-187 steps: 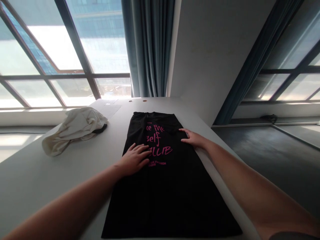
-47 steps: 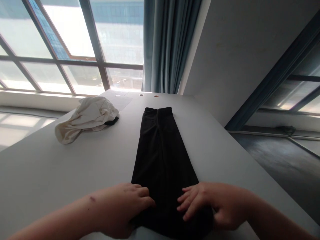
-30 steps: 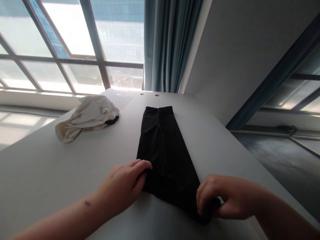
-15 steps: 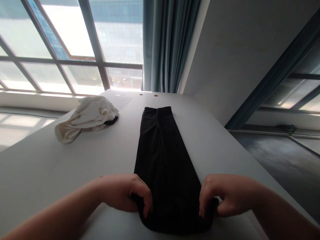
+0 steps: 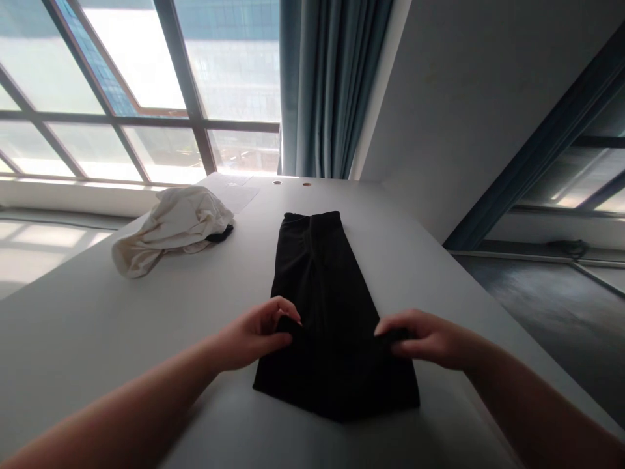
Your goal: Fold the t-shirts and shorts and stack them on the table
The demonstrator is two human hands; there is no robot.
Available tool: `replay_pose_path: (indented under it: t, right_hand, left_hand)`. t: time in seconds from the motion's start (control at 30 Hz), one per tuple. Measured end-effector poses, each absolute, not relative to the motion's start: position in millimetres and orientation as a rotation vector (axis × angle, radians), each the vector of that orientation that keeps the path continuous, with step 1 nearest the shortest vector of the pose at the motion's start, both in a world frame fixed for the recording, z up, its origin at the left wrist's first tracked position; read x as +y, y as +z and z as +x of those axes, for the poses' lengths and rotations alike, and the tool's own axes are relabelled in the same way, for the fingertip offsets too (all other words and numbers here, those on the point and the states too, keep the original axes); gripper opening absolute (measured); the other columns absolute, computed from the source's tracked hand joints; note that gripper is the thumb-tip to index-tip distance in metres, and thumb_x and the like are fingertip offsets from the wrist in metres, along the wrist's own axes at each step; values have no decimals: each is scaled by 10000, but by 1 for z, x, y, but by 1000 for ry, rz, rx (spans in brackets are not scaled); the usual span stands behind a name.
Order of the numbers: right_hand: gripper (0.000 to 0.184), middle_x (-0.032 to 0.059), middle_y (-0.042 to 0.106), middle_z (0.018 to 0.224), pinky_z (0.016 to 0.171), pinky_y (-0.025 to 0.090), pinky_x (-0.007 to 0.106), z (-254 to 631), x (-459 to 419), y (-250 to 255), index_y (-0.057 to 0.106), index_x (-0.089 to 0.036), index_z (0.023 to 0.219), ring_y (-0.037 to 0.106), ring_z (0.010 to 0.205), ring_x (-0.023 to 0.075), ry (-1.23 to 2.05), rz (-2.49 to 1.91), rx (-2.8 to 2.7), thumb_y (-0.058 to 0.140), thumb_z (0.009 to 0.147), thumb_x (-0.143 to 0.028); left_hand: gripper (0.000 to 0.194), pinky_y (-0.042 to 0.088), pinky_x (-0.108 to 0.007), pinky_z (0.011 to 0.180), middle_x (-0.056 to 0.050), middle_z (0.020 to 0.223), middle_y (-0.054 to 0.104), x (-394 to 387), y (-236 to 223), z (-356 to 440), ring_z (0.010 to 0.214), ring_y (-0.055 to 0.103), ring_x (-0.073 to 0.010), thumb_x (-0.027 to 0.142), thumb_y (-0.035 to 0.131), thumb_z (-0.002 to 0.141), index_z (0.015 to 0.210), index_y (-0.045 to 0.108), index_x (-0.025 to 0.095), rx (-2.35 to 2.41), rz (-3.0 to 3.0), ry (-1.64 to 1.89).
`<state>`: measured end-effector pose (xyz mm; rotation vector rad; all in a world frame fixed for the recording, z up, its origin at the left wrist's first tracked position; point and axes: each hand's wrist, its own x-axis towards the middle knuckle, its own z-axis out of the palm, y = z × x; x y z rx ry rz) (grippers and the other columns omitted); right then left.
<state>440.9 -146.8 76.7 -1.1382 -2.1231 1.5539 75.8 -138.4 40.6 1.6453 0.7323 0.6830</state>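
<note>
Folded black trousers (image 5: 327, 280), as far as their shape shows, lie lengthwise in front of me on the white table (image 5: 215, 312). Their near end is turned up and over the part behind it, leaving a fold along the bottom. My left hand (image 5: 266, 331) pinches the left corner of the turned-up edge between thumb and fingers. On the opposite side, the right corner of that edge is pinched in my right hand (image 5: 417, 335). Both hands are level with each other, slightly above the cloth beneath.
A crumpled cream-white cloth (image 5: 176, 225) with a dark patch at its right end lies at the table's left. Behind it is a thin sheet (image 5: 239, 197). Two round holes pierce the far edge. A blue-grey curtain (image 5: 327, 91), window and wall stand beyond.
Both hands have lifted the near edge of the black trousers and carried it away from me, folding it over. The cream-white cloth has stayed put.
</note>
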Motion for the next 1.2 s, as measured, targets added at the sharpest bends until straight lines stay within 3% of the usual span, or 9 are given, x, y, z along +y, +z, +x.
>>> replay_pose_path:
  t: [0.13,0.3,0.43,0.53,0.63,0.77,0.9,1.03,1.2]
  right_hand:
    - [463,88,742,1086,920,548,392,445,-123,42,686,-168,1198,700,998,253,1192,-1442,-1864,631,913,-529]
    - [404,65,743,1095,903,520,391,440,-116,28,691,-227,1246,689,973,244,820,-1639,-2040,616,916,-447]
    - [388,58,740,1053,863,531,392,436,-119,31,684,-230,1260,674,843,217,659,-1715,-2171,584,929,-407]
    - [380,111,697,1204,984,530,448,429,-125,31,696,-214,1261,668,1036,265,388,-1615,-2228,604,908,-321]
    - [359,136,643,1341,1143,451,523,417,-135,30,708,-228,1282,583,1278,309,169,-1408,-2274,567,961,-300]
    - [471,120,523,1566,1256,336,550,400,-146,27,622,-238,1464,431,1490,311,370,-1264,-2483,496,1045,-415]
    - [572,114,390,1671,1284,257,588,398,-140,21,520,-258,1567,355,1547,326,572,-1261,-2587,513,1039,-475]
    - [497,107,467,1618,1263,332,522,409,-130,16,597,-253,1490,398,1521,293,630,-1180,-2511,546,1017,-397]
    - [333,138,631,1349,1147,432,497,432,-119,20,682,-205,1245,569,1296,295,302,-1337,-2349,593,944,-314]
  left_hand:
    - [272,517,-295,760,-39,1049,684,-112,20,76,859,633,-168,327,623,919,1166,594,216,1194,1764,889]
    - [308,551,-359,831,-25,1171,722,-96,11,72,765,636,-159,265,609,876,1182,621,240,1409,1929,723]
    - [323,535,-421,1003,-39,1171,731,-97,13,72,1033,678,-236,236,623,871,1193,632,245,1459,2036,682]
    - [314,486,-472,1103,-62,1268,701,-104,18,75,1216,626,-275,240,615,898,1209,655,247,1489,2235,746]
    - [305,431,-494,1172,-77,1420,646,-116,24,82,1343,566,-278,302,535,1005,1271,676,257,1355,2468,783]
    - [426,326,-516,1260,-71,1602,518,-125,21,92,1520,407,-275,375,456,1073,1458,604,269,1234,2560,533]
    - [547,236,-533,1300,-73,1681,399,-121,11,94,1580,306,-272,412,479,1066,1592,457,265,1252,2522,327]
    - [540,236,-525,1303,-69,1661,436,-116,8,90,1562,341,-267,409,520,1047,1571,480,285,1213,2498,365]
    - [499,405,-485,1214,-111,1568,514,-111,21,77,1429,511,-289,401,545,1014,1491,542,255,1331,2397,569]
